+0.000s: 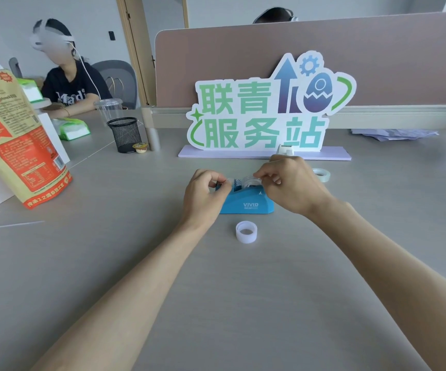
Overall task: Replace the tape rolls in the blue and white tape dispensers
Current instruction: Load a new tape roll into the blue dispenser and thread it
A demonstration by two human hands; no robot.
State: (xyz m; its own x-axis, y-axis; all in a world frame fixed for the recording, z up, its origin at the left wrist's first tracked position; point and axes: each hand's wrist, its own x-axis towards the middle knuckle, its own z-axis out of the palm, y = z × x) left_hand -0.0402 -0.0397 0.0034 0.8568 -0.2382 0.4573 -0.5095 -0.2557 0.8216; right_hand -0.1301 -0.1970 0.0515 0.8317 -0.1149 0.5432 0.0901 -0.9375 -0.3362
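A blue tape dispenser (248,204) stands on the grey desk in the middle of the view, with a clear tape roll (248,181) in its cradle. My left hand (204,195) pinches the tape's free end at the dispenser's left, cutter end. My right hand (288,180) pinches the roll from the right. An empty white core ring (246,231) lies just in front of the dispenser. A white tape dispenser (286,149) peeks out behind my right hand. Another clear tape roll (321,174) lies to the right.
A cut-out sign on a lilac base (264,108) stands behind the dispensers, before a pink partition. At the left are a paper food bag (16,145), a black mesh pen cup (125,133) and a tissue pack. Another person sits at the far left.
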